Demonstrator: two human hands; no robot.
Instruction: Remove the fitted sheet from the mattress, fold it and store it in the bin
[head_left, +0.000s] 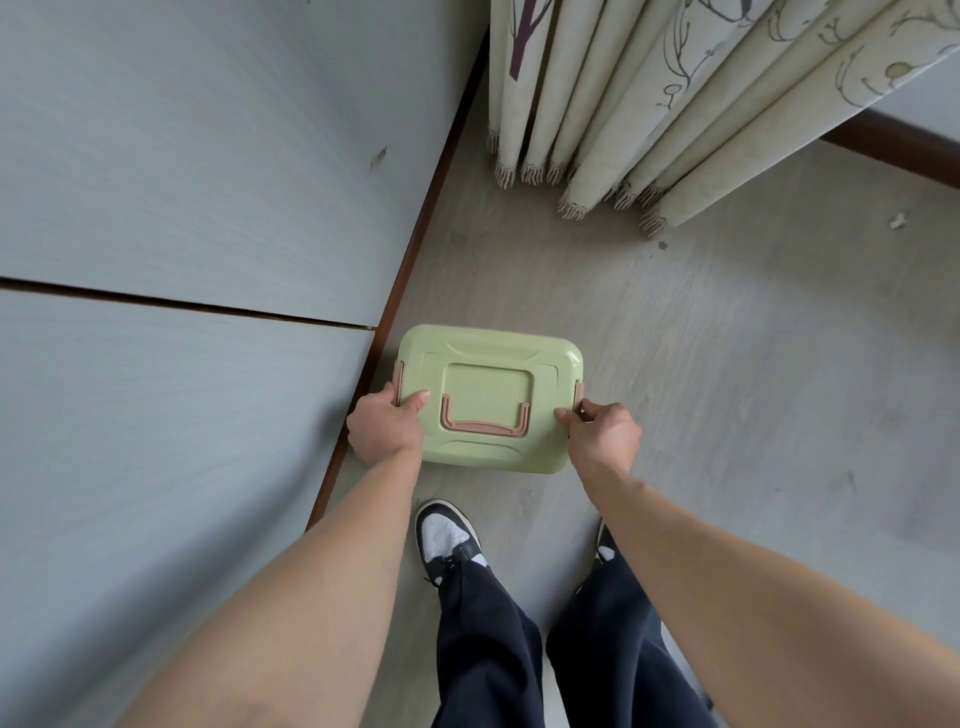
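**On the floor by the wall: bin gripped at both side latches, lid on**

On the floor, close against the dark skirting board (410, 260), the green bin (491, 400) sat with its lid on and the pink handle (485, 422) lying flat. The left hand (384, 423) held the left edge, thumb on the lid, fingers curled over the side by the pink latch (398, 383). The right hand (602, 428) pinched the right latch (578, 397) between thumb and fingers. No fitted sheet or mattress was in view; whether the sheet lay inside could not be told.

Risks, as judged: if only one latch seated or released, the lid could sit skewed or spring. Fingertips near a snapping latch could be nipped. The black-and-white shoe (447, 540) stood just behind the bin; a sudden tug could drag the bin onto it. The curtain (675, 104) hung well apart.
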